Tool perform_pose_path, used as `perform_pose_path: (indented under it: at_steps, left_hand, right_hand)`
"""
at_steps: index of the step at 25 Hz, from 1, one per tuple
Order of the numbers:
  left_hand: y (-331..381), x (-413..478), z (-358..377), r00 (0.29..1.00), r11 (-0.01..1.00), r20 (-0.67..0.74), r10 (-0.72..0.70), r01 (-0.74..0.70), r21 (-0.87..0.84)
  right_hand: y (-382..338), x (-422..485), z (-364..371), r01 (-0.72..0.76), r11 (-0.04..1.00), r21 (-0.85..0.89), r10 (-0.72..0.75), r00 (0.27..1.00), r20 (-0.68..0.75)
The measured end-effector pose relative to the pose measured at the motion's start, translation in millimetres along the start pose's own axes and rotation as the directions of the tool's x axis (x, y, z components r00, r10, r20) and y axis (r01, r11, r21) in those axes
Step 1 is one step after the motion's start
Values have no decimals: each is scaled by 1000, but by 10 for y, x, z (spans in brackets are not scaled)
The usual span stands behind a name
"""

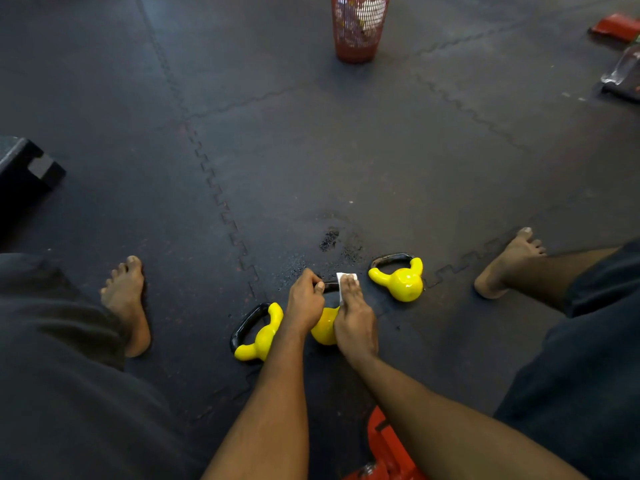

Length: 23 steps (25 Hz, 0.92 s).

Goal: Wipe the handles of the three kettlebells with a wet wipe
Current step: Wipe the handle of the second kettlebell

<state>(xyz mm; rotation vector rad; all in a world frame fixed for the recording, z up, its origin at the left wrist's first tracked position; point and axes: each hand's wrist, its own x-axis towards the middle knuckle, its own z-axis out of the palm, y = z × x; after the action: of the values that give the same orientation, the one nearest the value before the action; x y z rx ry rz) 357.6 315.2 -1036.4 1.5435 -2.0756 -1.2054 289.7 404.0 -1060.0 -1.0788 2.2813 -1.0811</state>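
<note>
Looks like the middle glossy yellow kettlebell (325,327) on the dark rubber floor mat (311,150) is in hand: left hand (304,301) curled round its black loop handle (330,287), right hand (355,323) pressing the white wet wipe (346,277) flat against that handle at twelve o'clock, with the two o'clock kettlebell (401,280) or eight o'clock kettlebell (259,336) probably due next.

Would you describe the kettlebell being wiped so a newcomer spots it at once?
Three yellow kettlebells lie on the floor mat between bare feet. It is the middle kettlebell, the only one touched: left hand grips its handle, right hand presses a white wipe there.
</note>
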Motion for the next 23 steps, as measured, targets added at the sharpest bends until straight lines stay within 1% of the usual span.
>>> perform_pose_path:
  at_steps: [2,4,5,7,9,10,12,14,16,18,20,22,23]
  left_hand:
    - [4,-5,-11,1000,1000,1,-4,4,-1]
    - [5,8,2,1000,1000,4,-7,7,-14]
    - [7,7,25,1000,1000,7,-5,5,-17]
    - [18,4,43,1000,1000,15,10,-10,-7]
    - [0,25,33,1000,1000,11,22,-22,-16]
    - [-28,26,34,1000,999,6,24,-23,-44]
    - [-105,-7,46,1000,990,-9,1,-3,-142]
    - [-194,-75,99,998,976,-23,-63,57,-212]
    - [-244,-132,158,990,960,-24,-136,125,-250]
    - [-274,-137,213,985,918,-13,-172,156,-364]
    - [-305,-143,226,983,880,1,-183,165,-446]
    - [-344,-147,252,984,867,12,-179,163,-470]
    - [-356,-149,274,986,873,16,-164,153,-463]
  right_hand:
    - [-4,-4,13,-22,1000,-16,22,1000,-4]
    - [1,-23,44,16,1000,-21,-15,1000,20]
    - [-1,-15,38,4,1000,-9,-4,1000,7]
    - [-26,79,-1,-94,995,41,96,993,-61]
    - [-40,241,-69,-179,983,38,182,980,-82]
    - [-34,312,-106,-205,979,14,205,977,-55]
    - [-8,433,-161,-242,970,12,241,970,42]
    - [16,527,-211,-286,958,26,281,952,120]
    - [2,603,-234,-322,947,6,317,934,163]
    - [-54,662,-233,-307,949,-68,314,928,203]
    - [-149,667,-197,-239,962,-132,264,939,219]
    - [-222,581,-120,-142,983,-120,162,972,171]
    - [-232,503,-86,-108,992,-70,116,986,121]
